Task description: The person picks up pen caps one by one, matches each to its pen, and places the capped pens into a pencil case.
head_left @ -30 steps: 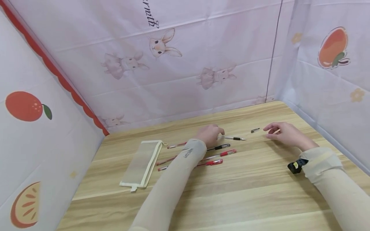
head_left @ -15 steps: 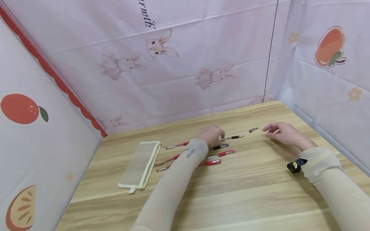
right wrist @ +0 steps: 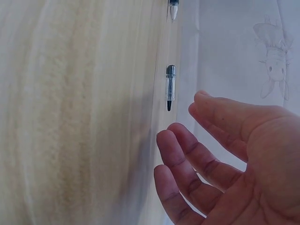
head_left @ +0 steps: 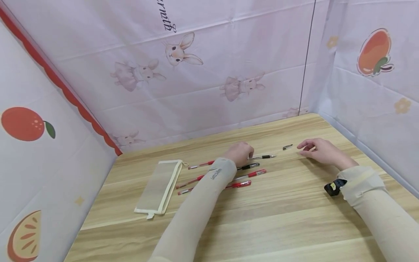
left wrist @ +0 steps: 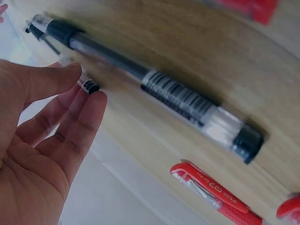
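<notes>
My left hand pinches the rear end of an uncapped black gel pen between thumb and fingers. In the left wrist view the pen's dark end shows between those fingertips. Its tip points right, toward a loose clear-and-black pen cap on the table. Just right of the cap, my right hand holds nothing, its fingers loosely bent. The right wrist view shows the cap apart from the fingertips. A capped black pen lies close to my left hand.
Several red pens lie under and around my left forearm, partly hidden by it. A pale mesh zip pouch lies at the left of the wooden table. Printed cloth walls bound the back and both sides.
The head view has shifted slightly. My left hand has moved a little right along the uncapped pen's rear end. My right hand stays almost still beside the cap.
</notes>
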Demonstrator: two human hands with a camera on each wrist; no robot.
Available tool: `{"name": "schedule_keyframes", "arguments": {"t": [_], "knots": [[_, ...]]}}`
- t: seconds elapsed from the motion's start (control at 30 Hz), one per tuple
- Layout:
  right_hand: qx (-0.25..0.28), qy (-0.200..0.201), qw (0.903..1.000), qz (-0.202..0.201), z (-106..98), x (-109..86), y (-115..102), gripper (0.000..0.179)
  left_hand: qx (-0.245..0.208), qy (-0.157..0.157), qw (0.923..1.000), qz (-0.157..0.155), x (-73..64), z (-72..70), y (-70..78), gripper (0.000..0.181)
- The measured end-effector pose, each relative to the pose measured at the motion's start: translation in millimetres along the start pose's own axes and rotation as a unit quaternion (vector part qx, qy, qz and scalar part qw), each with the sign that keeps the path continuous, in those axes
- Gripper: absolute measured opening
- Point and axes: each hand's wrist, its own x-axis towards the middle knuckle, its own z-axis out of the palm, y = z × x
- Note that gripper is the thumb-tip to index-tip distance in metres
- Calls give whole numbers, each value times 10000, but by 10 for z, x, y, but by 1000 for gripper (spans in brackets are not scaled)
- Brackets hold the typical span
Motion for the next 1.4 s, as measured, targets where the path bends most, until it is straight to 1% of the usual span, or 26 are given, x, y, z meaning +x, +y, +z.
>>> {"name": "schedule_keyframes", "arguments": {"t": [0.07, 0.17, 0.27, 0.33, 0.4, 0.5, 0.63, 0.77, 0.93, 1.03, 1.23, 1.4], "knots": [[-6, 9, 10000, 16, -2, 7, -1, 29, -49, -4, 10000, -52, -14, -7, -25, 7], [-49, 29, 10000, 22, -1, 15, 1, 28, -225, 4, 9995, -202, -38, -16, -66, 5], [-57, 8, 10000, 30, 0, 24, 0, 28, -507, 11, 9980, -378, -89, -36, -102, 7], [-77, 2, 10000, 48, -3, 31, -2, 30, -709, 17, 9965, -433, -136, -56, -127, 11], [-83, -2, 9999, 77, -7, 37, -8, 32, -908, 38, 9950, -423, -186, -76, -156, 14], [-106, -14, 9999, 101, -13, 50, -23, 35, -1070, 67, 9936, -367, -251, -102, -216, 18], [-144, -44, 9998, 116, -11, 64, -44, 36, -1100, 79, 9935, -271, -328, -158, -313, 26], [-227, -98, 9996, 103, -8, 67, -48, 36, -1118, 114, 9936, -124, -438, -241, -410, 36], [-284, -185, 9993, 162, -4, 80, -33, 38, -1323, 155, 9911, -61, -597, -322, -513, 36], [-291, -201, 9992, 205, 6, 94, -35, 39, -1439, 164, 9894, -85, -678, -352, -552, 34], [-206, -239, 9992, 231, 47, 125, -92, 44, -1502, 216, 9883, -135, -817, -370, -590, 27], [-136, -310, 9989, 310, 76, 170, -160, 48, -1552, 334, 9872, -137, -928, -365, -641, 28]]}}
